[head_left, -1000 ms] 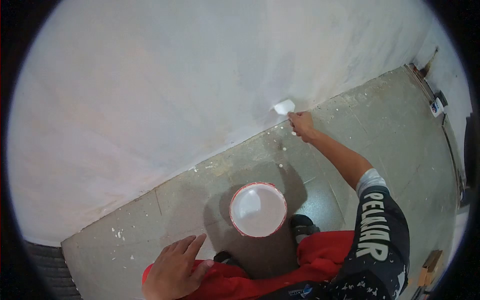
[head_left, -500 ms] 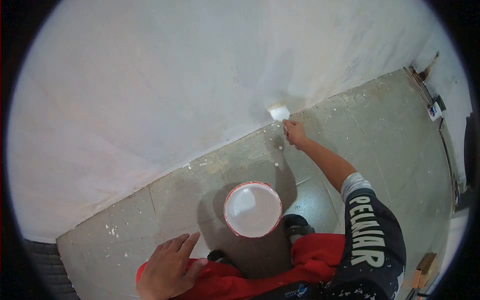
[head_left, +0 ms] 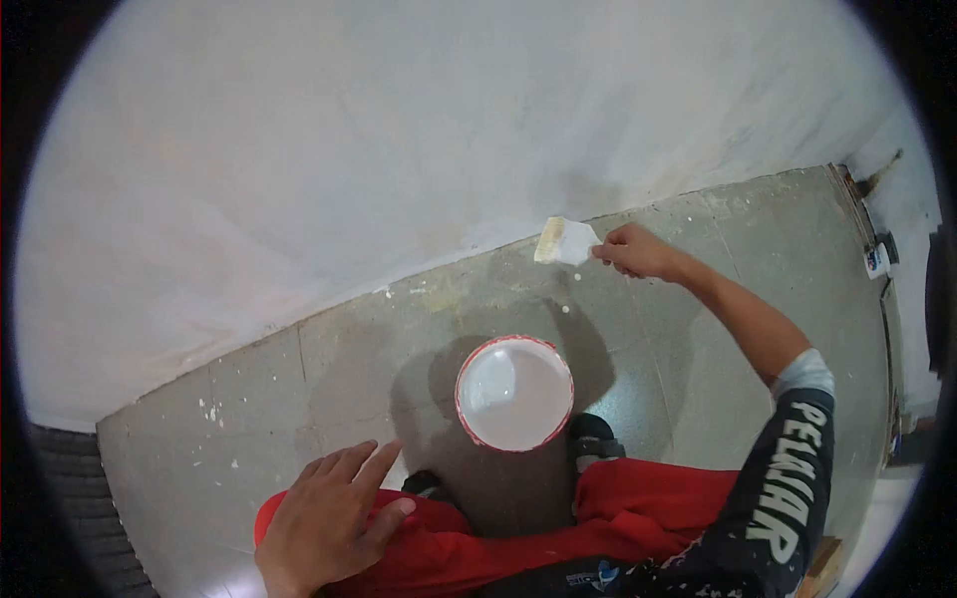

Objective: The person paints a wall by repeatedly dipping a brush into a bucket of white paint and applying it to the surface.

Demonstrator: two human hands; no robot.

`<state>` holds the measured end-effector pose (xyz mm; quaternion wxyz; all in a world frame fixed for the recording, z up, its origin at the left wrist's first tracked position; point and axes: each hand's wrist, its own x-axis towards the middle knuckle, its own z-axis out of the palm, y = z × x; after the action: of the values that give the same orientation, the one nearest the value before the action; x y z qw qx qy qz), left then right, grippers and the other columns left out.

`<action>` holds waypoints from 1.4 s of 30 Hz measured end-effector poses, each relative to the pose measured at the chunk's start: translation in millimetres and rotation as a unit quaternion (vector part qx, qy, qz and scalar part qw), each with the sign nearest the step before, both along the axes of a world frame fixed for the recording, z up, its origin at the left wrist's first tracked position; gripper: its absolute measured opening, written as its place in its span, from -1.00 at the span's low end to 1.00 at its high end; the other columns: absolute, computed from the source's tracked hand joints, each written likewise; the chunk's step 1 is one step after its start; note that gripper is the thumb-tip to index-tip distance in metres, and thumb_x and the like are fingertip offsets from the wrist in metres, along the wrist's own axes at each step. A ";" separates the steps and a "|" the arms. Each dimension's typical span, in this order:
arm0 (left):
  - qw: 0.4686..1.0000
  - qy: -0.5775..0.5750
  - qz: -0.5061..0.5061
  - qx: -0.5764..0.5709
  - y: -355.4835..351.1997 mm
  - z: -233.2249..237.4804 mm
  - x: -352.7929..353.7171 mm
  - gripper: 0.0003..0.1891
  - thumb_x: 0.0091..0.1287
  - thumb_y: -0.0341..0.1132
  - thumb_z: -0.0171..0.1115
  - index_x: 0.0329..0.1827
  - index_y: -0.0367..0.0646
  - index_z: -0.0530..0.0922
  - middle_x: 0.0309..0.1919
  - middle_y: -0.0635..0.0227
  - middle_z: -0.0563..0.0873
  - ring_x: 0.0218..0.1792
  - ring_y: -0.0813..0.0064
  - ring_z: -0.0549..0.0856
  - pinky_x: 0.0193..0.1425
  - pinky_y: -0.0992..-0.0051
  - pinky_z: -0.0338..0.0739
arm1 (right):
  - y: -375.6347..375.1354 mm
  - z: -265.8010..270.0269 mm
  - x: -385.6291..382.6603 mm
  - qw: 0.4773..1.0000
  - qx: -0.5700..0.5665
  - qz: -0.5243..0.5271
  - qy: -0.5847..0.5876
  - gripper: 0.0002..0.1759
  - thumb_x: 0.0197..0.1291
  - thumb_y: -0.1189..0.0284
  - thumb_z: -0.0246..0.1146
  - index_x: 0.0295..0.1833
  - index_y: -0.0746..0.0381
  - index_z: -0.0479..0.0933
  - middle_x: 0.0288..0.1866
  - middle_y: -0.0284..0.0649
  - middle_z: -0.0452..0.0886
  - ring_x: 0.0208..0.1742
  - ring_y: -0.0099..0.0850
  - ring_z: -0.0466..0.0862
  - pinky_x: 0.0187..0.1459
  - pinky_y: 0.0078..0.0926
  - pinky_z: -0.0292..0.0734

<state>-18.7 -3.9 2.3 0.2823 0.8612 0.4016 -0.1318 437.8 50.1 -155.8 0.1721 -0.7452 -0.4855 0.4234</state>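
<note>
A small container stands on the paint-speckled grey floor beside the white wall.

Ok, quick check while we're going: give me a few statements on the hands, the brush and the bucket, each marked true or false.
1. The right hand holds a paintbrush. True.
2. The bucket has a red rim and holds white paint. True.
3. The paintbrush is dipped in the bucket. False: it is clear of the bucket, up near the foot of the wall.
4. The left hand has a grip on the bucket's rim. False: it rests open on the red-clad knee, apart from the bucket.
5. The floor is spotless. False: white flecks dot it.
</note>
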 end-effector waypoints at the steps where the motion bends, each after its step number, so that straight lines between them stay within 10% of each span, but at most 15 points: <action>1: 1.000 -0.008 -0.006 0.016 0.0 -2.2 -1.6 -0.44 0.32 -0.10 0.18 0.31 -0.21 0.36 0.17 -0.03 0.52 0.20 -0.02 0.50 0.30 0.17 0.35 | -4.0 24.9 -10.3 1.000 -0.005 0.005 0.002 -0.61 0.23 0.14 0.20 -0.45 0.27 0.51 -0.63 -0.36 0.43 -0.66 -0.61 0.35 -0.65 -0.59 0.24; 6: 0.999 -0.007 -0.003 0.036 1.7 -2.3 0.0 -0.46 0.31 -0.09 0.18 0.27 -0.22 0.39 0.13 -0.04 0.54 0.16 -0.01 0.53 0.27 0.17 0.38 | -18.5 87.1 -59.8 0.977 -0.064 0.205 0.012 -0.59 0.15 0.13 0.26 -0.33 0.33 0.64 -0.61 -0.26 0.52 -0.59 -0.53 0.46 -0.50 -0.50 0.38; 15: 0.999 -0.023 -0.001 0.041 -2.5 -1.1 2.7 -0.48 0.31 -0.13 0.18 0.27 -0.19 0.40 0.10 -0.09 0.55 0.16 -0.04 0.52 0.27 0.17 0.37 | -45.4 32.3 -143.9 0.877 -0.071 0.441 -0.177 -0.73 0.01 0.37 0.20 -0.33 0.40 0.60 -0.31 0.17 0.63 -0.16 0.07 0.64 -0.08 -0.09 0.53; 42: 1.000 0.022 0.009 0.020 -1.9 3.1 1.0 -0.41 0.28 -0.11 0.20 0.35 -0.12 0.34 0.22 0.02 0.49 0.23 0.00 0.48 0.33 0.16 0.34 | -44.4 -74.1 -204.8 0.822 0.006 0.506 -0.259 -0.78 -0.03 0.48 0.22 -0.24 0.30 0.66 -0.20 0.03 0.69 -0.11 -0.13 0.70 -0.11 -0.22 0.61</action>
<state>-17.7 -5.8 5.4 0.2568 0.8599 0.4183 -0.1403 233.0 5.7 -229.9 -0.1946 -0.4757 -0.8237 0.2396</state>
